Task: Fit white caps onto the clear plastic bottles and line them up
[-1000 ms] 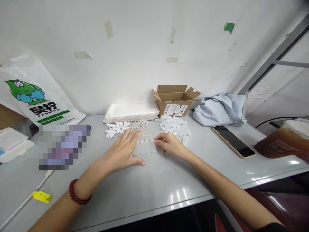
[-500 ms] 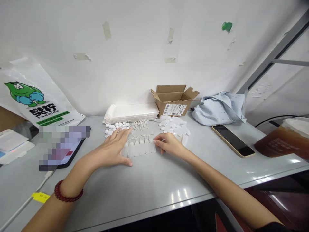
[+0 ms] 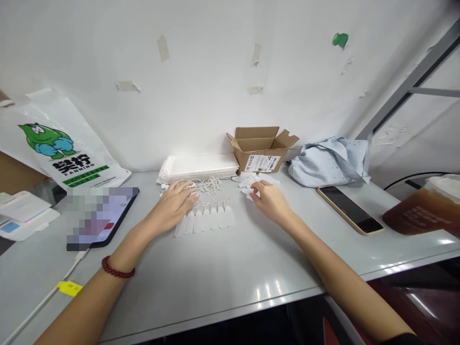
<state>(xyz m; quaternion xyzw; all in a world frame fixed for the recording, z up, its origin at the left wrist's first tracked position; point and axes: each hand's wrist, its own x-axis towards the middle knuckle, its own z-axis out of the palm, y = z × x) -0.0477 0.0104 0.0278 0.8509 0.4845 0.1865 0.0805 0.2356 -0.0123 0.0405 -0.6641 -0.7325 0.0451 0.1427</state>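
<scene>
My left hand is open, its fingers stretched over a pile of small white pieces, which it mostly covers. Just right of its fingertips lies a heap of off-white cords. A row of several flat translucent white pieces, each with a cord at its top, lies between my hands. My right hand reaches into a pile of loose white elongated pieces. Its fingers are bent, thumb and forefinger apart near one piece; the hand hides much of the pile.
Behind are a stack of white flat packages, an open cardboard box and a light blue cloth bag. Phones lie left and right. A drink cup stands far right; a printed white bag leans left.
My right hand has left the right end of the row and moved up and right to the loose pieces. My left hand has shifted up from the row's left end, over the small white pieces.
</scene>
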